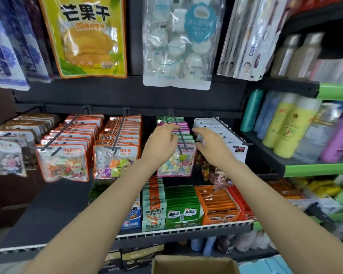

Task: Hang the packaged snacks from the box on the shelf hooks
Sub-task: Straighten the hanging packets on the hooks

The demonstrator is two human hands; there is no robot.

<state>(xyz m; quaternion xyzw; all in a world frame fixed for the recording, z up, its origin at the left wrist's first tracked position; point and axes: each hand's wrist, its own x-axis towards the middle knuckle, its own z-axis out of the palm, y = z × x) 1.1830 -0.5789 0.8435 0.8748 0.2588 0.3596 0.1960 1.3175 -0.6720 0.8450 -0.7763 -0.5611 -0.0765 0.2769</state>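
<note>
A row of pink- and green-edged candy packs [175,164] hangs on a dark shelf hook [179,129] in the middle of the shelf. The front pack shows pastel sweets and sits at the hook's tip. My left hand [162,144] is just left of the hook, its bent fingers touching the tops of the packs further back. My right hand [212,145] is just right of the hook, fingers loosely curved and holding nothing, between the pink row and a row of white packs [226,135]. A corner of the cardboard box [194,264] shows at the bottom edge; its inside is hidden.
Orange-edged candy packs [63,161] fill the hooks to the left. Boxed snacks [182,208] stand on the wire-edged shelf below my arms. Large mango [83,36] and marshmallow bags [178,42] hang above. Bottles [289,125] crowd the green-edged shelf on the right.
</note>
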